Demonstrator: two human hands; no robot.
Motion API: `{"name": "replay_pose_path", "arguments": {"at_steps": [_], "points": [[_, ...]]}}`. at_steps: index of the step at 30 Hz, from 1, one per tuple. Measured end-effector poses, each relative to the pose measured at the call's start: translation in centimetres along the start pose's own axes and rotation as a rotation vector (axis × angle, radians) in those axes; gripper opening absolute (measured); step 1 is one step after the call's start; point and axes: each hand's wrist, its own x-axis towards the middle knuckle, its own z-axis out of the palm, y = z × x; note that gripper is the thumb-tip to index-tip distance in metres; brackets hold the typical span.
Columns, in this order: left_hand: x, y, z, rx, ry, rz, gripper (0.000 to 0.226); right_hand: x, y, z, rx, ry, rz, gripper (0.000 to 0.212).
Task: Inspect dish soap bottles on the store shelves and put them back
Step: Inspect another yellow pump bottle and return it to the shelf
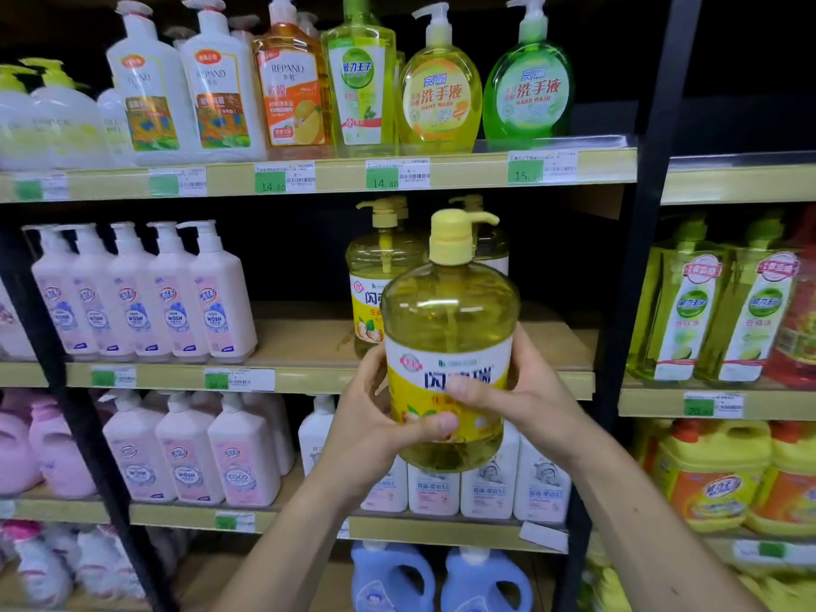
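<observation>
mid-inspection: left hand [375, 417] and right hand [521, 390] both wrap the yellow dish soap bottle [448, 329] at frame centre, label facing me, so next it needs setting upright in the shelf gap [552, 342] beside its twin bottle [375, 276].

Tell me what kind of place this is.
Most likely a shop's cleaning-products aisle: tiered beige shelves carry rows of identical pink pump bottles, and green-and-white price tags line the edges. Both hands hold a yellow pump-top dish soap bottle.

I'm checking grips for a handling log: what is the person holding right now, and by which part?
A yellow pump bottle, held by its labelled lower body: left hand and right hand grip opposite sides, thumbs on the label.
</observation>
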Motion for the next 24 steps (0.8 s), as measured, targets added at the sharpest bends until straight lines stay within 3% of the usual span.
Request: {"name": "replay_pose_path", "arguments": {"at_steps": [4,14,18,22,24], "points": [[-0.4,-1.0,-0.5,0.075,-0.049,0.014,0.083,-0.6,0.8,-0.1,-0.070,0.008,-0.020,0.091],[-0.1,-2.8,-1.8,0.462,0.002,0.098,0.066,-1.4,1.7,0.0,-0.168,0.017,-0.164,0.104],[-0.6,-2.3,-1.4,0.497,0.025,0.213,0.071,-2.1,1.6,0.4,-0.183,0.035,-0.187,0.092],[-0.6,-2.3,-1.4,0.474,0.011,0.207,0.067,-2.5,1.1,0.7,-0.209,0.055,-0.193,0.077],[-0.5,-2.1,-1.5,0.503,-0.030,0.192,0.067,-2.5,1.1,0.9,-0.217,0.081,-0.197,0.081]]}}
